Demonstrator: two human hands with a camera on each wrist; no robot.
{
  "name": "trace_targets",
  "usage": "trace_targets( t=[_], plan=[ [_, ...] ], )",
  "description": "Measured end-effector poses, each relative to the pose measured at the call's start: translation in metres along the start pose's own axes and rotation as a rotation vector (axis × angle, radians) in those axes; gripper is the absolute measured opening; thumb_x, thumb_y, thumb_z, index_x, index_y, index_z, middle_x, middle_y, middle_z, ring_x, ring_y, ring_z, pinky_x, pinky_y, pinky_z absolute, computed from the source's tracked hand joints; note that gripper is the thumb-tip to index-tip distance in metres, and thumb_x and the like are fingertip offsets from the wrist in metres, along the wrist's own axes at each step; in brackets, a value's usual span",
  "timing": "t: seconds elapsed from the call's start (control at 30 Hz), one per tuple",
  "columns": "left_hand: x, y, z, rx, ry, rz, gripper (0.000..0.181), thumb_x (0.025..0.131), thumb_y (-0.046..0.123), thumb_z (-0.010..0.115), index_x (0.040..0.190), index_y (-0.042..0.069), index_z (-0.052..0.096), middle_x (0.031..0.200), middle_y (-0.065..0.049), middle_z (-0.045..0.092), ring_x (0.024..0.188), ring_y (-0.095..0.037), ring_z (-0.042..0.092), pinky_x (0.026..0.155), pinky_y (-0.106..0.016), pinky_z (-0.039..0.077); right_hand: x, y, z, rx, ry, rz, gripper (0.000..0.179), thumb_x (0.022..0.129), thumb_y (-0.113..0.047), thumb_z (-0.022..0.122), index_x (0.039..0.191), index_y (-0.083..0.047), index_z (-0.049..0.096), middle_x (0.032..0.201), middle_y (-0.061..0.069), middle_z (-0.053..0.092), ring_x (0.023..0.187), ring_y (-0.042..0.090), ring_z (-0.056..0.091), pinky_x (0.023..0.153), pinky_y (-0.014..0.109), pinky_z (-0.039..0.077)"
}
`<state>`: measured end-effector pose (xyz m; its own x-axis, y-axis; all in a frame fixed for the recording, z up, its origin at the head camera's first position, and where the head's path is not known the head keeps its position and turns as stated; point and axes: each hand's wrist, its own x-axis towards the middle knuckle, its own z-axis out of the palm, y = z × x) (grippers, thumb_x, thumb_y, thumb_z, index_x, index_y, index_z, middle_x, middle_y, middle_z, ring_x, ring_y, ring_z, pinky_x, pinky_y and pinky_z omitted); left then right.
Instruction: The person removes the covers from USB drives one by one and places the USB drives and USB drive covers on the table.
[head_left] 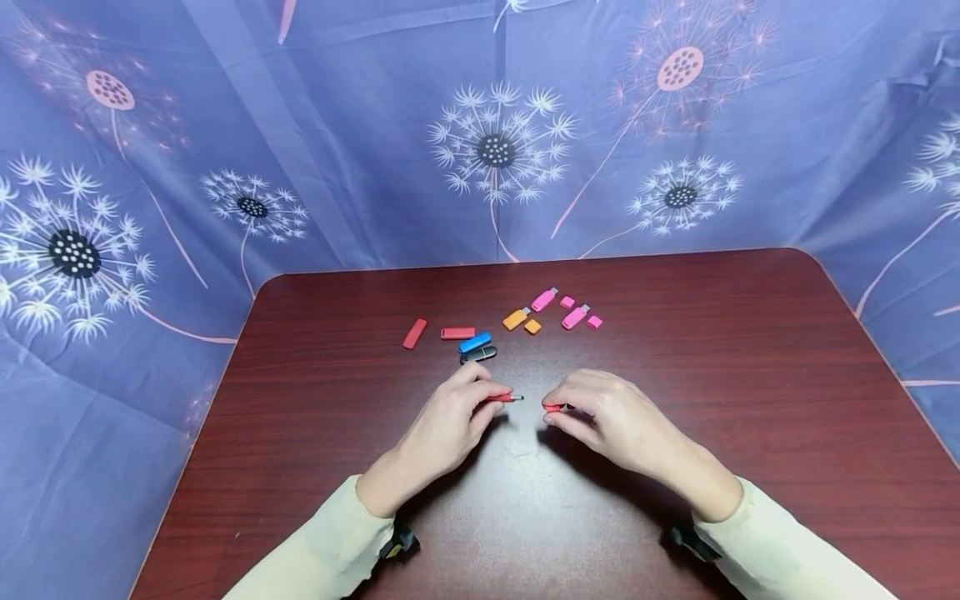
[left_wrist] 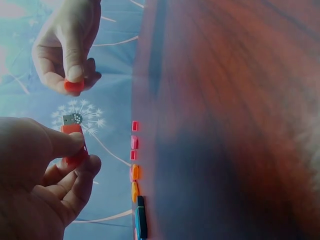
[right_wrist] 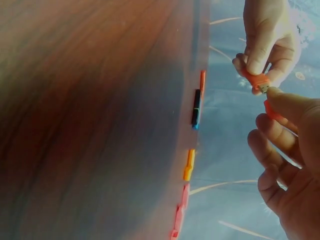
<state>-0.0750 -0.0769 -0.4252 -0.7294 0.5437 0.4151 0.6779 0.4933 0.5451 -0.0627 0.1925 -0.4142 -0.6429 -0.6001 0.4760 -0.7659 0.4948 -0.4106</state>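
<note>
Between its thumb and fingers, my left hand (head_left: 450, 421) holds a red USB flash drive (left_wrist: 70, 129), its bare metal plug (head_left: 518, 397) pointing toward the other hand. A small red cap (left_wrist: 74, 86) is pinched in my right hand (head_left: 633, 425), a short gap away from the plug. Both hands are raised over the middle of the table. Part of the drive and of the cap is hidden by the fingers. Just beyond the left hand lie a black flash drive (head_left: 480, 355) and a blue flash drive (head_left: 475, 342).
Two red flash drives (head_left: 415, 333) lie at the back left of the dark wooden table (head_left: 315, 392). Further right are an orange drive (head_left: 516, 318) with its orange cap (head_left: 532, 327), and two pink drives (head_left: 576, 317) with pink caps (head_left: 595, 322) beside them. A patterned blue cloth (head_left: 360, 167) hangs behind.
</note>
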Motion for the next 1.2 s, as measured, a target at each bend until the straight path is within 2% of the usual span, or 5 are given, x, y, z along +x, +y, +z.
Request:
trace_targets(
  t=[0.33, 0.47, 0.67, 0.9, 1.2],
  plan=[
    [0.018, -0.008, 0.003, 0.02, -0.057, -0.064, 0.021, 0.099, 0.003, 0.074, 0.119, 0.004, 0.079, 0.109, -0.003, 0.066, 0.091, -0.015, 0.063, 0.08, -0.027, 0.054, -0.007, 0.003, -0.004, -0.023, -0.002, 0.085, 0.018, 0.089, -0.016, 0.087, 0.102, -0.016, 0.075, 0.096, -0.012, 0.071, 0.086, 0.004, 0.066, 0.078, 0.027, 0.056],
    [0.028, -0.012, 0.004, 0.001, -0.058, -0.082, 0.018, 0.099, 0.004, 0.074, 0.117, 0.006, 0.079, 0.105, -0.001, 0.068, 0.09, -0.013, 0.062, 0.078, -0.027, 0.053, -0.008, 0.004, -0.006, -0.023, 0.008, 0.08, 0.018, 0.088, -0.015, 0.088, 0.102, -0.016, 0.076, 0.097, -0.012, 0.072, 0.087, 0.005, 0.066, 0.078, 0.027, 0.056],
    [0.043, -0.018, 0.009, -0.02, -0.048, -0.164, 0.013, 0.098, 0.005, 0.077, 0.109, 0.01, 0.078, 0.1, 0.001, 0.071, 0.085, -0.012, 0.061, 0.076, -0.028, 0.052, -0.009, 0.007, -0.008, -0.022, 0.039, 0.045, 0.024, 0.086, -0.008, 0.088, 0.106, -0.015, 0.077, 0.101, -0.009, 0.073, 0.09, 0.008, 0.068, 0.079, 0.03, 0.057],
    [0.062, -0.026, 0.02, 0.033, -0.078, -0.246, 0.01, 0.098, 0.011, 0.079, 0.107, 0.013, 0.075, 0.095, 0.004, 0.071, 0.077, -0.012, 0.057, 0.07, -0.028, 0.049, -0.01, 0.011, -0.011, -0.051, 0.026, 0.056, 0.023, 0.09, -0.005, 0.083, 0.11, -0.013, 0.078, 0.102, -0.007, 0.073, 0.086, 0.006, 0.065, 0.076, 0.029, 0.057],
    [0.088, -0.033, 0.036, 0.099, -0.103, -0.36, 0.014, 0.096, 0.016, 0.081, 0.109, 0.015, 0.075, 0.098, 0.005, 0.076, 0.089, -0.013, 0.069, 0.079, -0.032, 0.054, -0.014, 0.015, -0.012, -0.099, 0.001, 0.115, 0.025, 0.091, -0.005, 0.082, 0.113, -0.016, 0.077, 0.096, -0.011, 0.067, 0.076, 0.004, 0.058, 0.069, 0.03, 0.054]
  ],
)
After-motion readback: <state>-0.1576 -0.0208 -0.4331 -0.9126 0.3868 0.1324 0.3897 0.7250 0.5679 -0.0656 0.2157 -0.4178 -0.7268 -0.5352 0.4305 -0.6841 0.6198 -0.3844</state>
